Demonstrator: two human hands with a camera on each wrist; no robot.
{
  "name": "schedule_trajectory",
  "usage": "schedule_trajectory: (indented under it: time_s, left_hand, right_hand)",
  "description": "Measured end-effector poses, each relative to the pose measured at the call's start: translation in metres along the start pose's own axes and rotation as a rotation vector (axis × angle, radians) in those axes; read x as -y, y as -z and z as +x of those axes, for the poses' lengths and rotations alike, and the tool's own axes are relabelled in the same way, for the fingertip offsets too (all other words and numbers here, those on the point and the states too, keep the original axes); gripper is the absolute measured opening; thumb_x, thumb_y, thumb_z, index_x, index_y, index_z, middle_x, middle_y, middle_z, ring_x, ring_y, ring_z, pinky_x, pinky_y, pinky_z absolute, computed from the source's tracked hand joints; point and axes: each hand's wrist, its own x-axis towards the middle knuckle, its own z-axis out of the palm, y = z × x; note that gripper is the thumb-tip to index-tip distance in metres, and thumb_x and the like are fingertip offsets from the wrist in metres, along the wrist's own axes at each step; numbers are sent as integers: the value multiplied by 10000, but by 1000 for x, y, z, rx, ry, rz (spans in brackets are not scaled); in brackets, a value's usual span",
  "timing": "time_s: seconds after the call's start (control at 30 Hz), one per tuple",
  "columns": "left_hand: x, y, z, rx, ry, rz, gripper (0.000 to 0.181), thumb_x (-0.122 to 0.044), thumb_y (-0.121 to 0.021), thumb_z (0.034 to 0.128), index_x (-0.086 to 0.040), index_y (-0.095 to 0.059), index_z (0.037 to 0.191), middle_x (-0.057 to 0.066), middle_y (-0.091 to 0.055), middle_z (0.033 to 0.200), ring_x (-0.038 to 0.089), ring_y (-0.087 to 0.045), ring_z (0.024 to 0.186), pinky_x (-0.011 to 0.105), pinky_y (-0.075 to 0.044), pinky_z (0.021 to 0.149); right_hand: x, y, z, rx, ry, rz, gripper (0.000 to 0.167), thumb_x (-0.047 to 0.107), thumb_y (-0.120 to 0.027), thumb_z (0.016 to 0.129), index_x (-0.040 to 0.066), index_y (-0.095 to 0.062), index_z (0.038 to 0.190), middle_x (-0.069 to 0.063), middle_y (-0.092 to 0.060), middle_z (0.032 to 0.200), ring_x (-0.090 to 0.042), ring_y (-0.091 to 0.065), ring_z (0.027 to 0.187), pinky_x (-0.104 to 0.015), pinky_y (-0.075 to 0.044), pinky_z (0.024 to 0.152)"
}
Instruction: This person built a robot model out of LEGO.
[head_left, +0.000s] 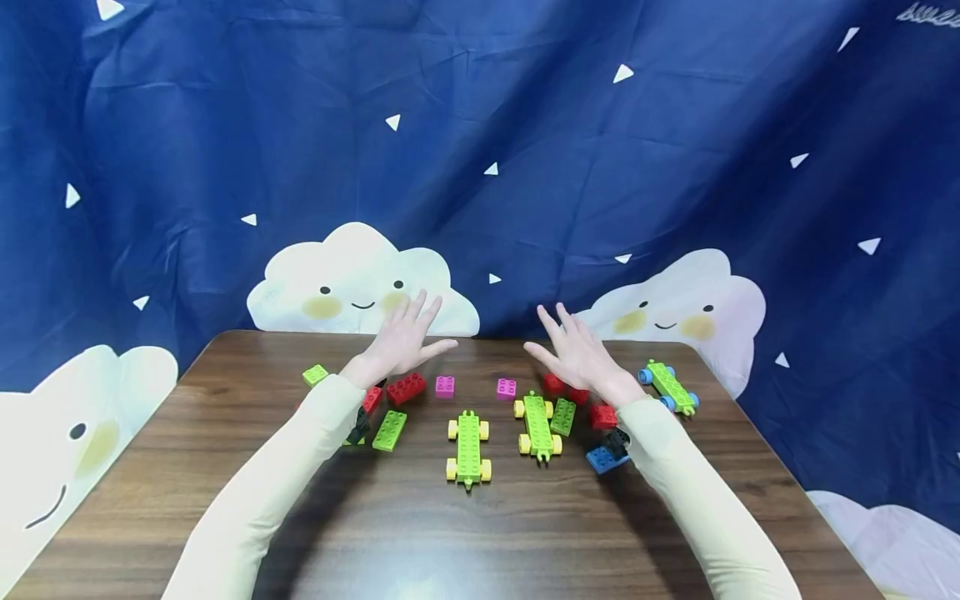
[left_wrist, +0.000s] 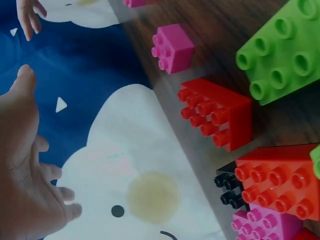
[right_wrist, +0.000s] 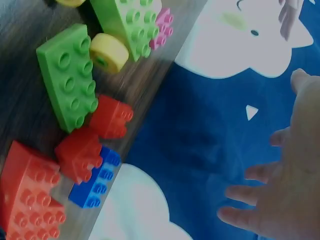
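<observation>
Both hands hover above the far part of the table, fingers spread, holding nothing. My left hand (head_left: 397, 337) is raised over a red brick (head_left: 407, 388), with a small pink brick (head_left: 445, 387) to its right. In the left wrist view the left palm (left_wrist: 20, 165) stands apart from the bricks. My right hand (head_left: 577, 354) is up over several red bricks (right_wrist: 80, 155), near a green brick (head_left: 563, 416). Between the arms lie two green wheeled bases with yellow wheels, a left one (head_left: 468, 448) and a right one (head_left: 537, 425). Another pink brick (head_left: 506, 388) sits behind them.
A green base with blue wheels (head_left: 670, 387) lies at the far right. Beside the right forearm is a blue brick (head_left: 606, 459) with a black piece. More green bricks (head_left: 389, 431) lie by the left forearm, partly covering others. A dark blue cloth (head_left: 525, 208) hangs behind the wooden table (head_left: 420, 542).
</observation>
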Motion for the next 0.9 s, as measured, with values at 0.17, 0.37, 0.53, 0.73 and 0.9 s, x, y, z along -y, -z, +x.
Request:
schedule_trajectory:
  time_s: [0.17,0.37,0.53,0.73,0.9]
  left_hand:
    - [-2,-2,-6,-8,-68,-24,911,-578,-584,924,-35,-232,1566,235,-197,1637,436,-210,1511,538,-215,1236]
    - [-8,-6,-14,39,-109,-95,916,-561,-605,920,25,-270,1538,229,-287,1607,372,-288,1500,491,-260,1230]
    - [-14,-11,-23,118,-99,-155,894,-565,-600,923,6,-290,1538,198,-317,1602,339,-303,1498,469,-276,1227]
    - [-19,-22,-36,163,-130,-180,861,-555,-619,915,1,-347,1514,199,-389,1559,343,-374,1458,486,-334,1194]
    - [-18,-30,-49,182,-161,-207,819,-515,-635,921,6,-379,1498,196,-439,1526,328,-418,1429,483,-363,1175]
  right_hand:
    - [13,-3,-8,28,55,38,779,585,-412,1002,132,-183,1593,-232,-164,1645,-443,-242,1496,-572,-244,1211]
    - [27,-9,-19,64,100,29,772,596,-419,996,142,-218,1587,-197,-239,1634,-432,-281,1485,-574,-289,1189]
    - [36,-18,-26,77,142,26,767,582,-456,988,119,-270,1570,-182,-299,1613,-416,-326,1468,-559,-332,1170]
    - [44,-27,-37,93,161,72,776,618,-484,959,128,-341,1544,-129,-352,1598,-361,-359,1464,-538,-361,1161]
    - [51,-32,-49,104,183,136,748,581,-534,952,133,-374,1528,-116,-397,1572,-326,-394,1446,-533,-402,1132]
